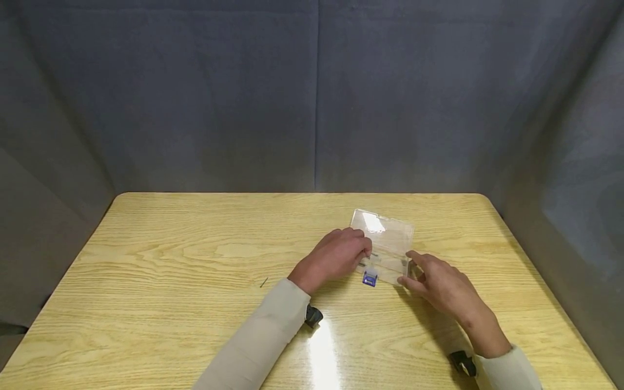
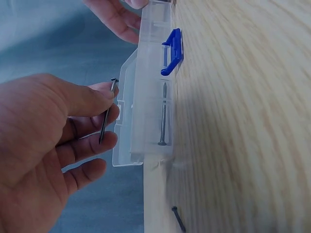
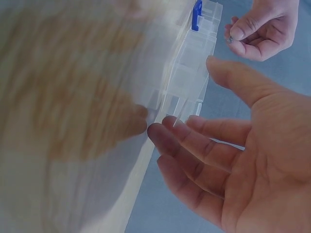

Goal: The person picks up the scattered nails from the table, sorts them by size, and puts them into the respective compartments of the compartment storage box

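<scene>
Hands at a clear plastic box (image 1: 385,246) on the wooden bench (image 1: 195,271), lid raised, blue latch (image 1: 370,278) at its near edge. Left hand (image 1: 331,257) pinches a dark nail (image 2: 108,110) beside the box; another nail (image 2: 163,114) lies inside. Right hand (image 1: 441,284), fingers relaxed and grasping nothing, touches the box's right end.

Even overhead light; glare patch on table (image 1: 322,346) near edge. Right wrist view blurred left; head view sharp.
</scene>
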Demonstrator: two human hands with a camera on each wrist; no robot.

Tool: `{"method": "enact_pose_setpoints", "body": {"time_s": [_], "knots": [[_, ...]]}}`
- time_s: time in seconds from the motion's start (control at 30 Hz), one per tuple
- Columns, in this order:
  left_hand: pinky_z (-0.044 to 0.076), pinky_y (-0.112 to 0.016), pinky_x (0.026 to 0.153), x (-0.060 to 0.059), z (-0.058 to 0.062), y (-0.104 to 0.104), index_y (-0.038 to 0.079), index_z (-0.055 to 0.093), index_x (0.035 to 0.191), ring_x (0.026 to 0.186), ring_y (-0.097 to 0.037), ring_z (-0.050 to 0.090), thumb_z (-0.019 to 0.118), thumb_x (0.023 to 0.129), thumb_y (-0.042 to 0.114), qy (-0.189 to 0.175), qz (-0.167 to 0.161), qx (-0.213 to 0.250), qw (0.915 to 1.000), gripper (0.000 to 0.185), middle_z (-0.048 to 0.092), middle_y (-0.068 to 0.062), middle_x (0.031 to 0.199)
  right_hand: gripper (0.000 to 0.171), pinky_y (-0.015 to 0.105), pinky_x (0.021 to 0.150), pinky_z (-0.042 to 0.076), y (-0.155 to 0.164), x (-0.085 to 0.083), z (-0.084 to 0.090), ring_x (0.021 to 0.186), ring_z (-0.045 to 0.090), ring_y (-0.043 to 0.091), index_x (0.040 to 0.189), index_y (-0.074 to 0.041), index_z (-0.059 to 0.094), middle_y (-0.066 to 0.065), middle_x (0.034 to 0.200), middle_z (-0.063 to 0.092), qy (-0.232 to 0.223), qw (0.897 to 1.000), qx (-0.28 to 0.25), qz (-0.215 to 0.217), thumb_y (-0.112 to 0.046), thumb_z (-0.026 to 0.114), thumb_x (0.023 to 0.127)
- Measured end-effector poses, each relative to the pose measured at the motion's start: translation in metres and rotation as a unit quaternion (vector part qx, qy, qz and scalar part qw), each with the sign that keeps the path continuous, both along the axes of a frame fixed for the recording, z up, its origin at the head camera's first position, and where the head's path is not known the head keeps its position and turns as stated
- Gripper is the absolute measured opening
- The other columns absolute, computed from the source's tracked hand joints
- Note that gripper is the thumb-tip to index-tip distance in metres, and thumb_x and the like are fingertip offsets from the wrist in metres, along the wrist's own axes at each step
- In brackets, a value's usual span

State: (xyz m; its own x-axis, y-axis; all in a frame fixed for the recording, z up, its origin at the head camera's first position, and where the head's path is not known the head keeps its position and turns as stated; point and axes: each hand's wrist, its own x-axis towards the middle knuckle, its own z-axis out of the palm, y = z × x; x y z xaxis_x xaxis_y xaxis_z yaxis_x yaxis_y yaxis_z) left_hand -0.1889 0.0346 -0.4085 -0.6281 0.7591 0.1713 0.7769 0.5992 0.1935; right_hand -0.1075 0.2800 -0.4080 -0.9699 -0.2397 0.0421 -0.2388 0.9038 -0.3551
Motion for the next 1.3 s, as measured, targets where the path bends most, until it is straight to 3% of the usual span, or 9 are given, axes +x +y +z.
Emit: {"method": "enact_pose_setpoints", "body": {"time_s": [0.47, 0.83, 1.07, 1.3], "knots": [[0.046, -0.027, 0.084, 0.001, 0.004, 0.006, 0.021, 0.072, 0.109, 0.094, -0.011, 0.057, 0.057, 0.108, 0.021, -0.012, -0.006, -0.002, 0.9999, 0.015, 0.062, 0.007, 0.103, 0.059, 0.048, 0.065, 0.054, -0.001, 0.0, 0.0, 0.085, 0.068, 0.023, 0.138, 0.001, 0.059, 0.013, 0.107, 0.07, 0.003, 1.0, 0.005, 0.002, -0.032, 0.078, 0.093], [0.044, -0.025, 0.075, 0.002, 0.005, -0.002, 0.02, 0.071, 0.105, 0.084, -0.01, 0.054, 0.057, 0.107, 0.017, -0.006, -0.002, 0.007, 1.0, 0.014, 0.058, 0.007, 0.096, 0.058, 0.047, 0.065, 0.054, 0.0, 0.0, -0.001, 0.085, 0.068, 0.024, 0.138, 0.001, 0.059, 0.013, 0.106, 0.07, 0.011, 1.0, 0.003, 0.006, -0.032, 0.078, 0.093], [0.047, -0.026, 0.078, 0.004, 0.006, -0.008, 0.02, 0.07, 0.113, 0.087, -0.01, 0.056, 0.057, 0.105, 0.014, -0.012, 0.004, 0.015, 0.9998, 0.016, 0.062, 0.006, 0.101, 0.059, 0.047, 0.064, 0.054, 0.001, 0.0, -0.001, 0.084, 0.068, 0.024, 0.138, 0.002, 0.058, 0.013, 0.107, 0.07, 0.005, 1.0, -0.001, 0.005, -0.031, 0.078, 0.093], [0.047, -0.027, 0.078, 0.006, 0.006, -0.016, 0.02, 0.071, 0.11, 0.087, -0.01, 0.056, 0.058, 0.105, 0.014, -0.027, 0.019, 0.018, 0.9993, 0.015, 0.062, 0.007, 0.1, 0.06, 0.047, 0.064, 0.054, 0.0, -0.001, 0.0, 0.085, 0.069, 0.024, 0.139, 0.002, 0.058, 0.015, 0.109, 0.07, 0.001, 1.0, 0.0, 0.006, -0.031, 0.078, 0.093]]}}
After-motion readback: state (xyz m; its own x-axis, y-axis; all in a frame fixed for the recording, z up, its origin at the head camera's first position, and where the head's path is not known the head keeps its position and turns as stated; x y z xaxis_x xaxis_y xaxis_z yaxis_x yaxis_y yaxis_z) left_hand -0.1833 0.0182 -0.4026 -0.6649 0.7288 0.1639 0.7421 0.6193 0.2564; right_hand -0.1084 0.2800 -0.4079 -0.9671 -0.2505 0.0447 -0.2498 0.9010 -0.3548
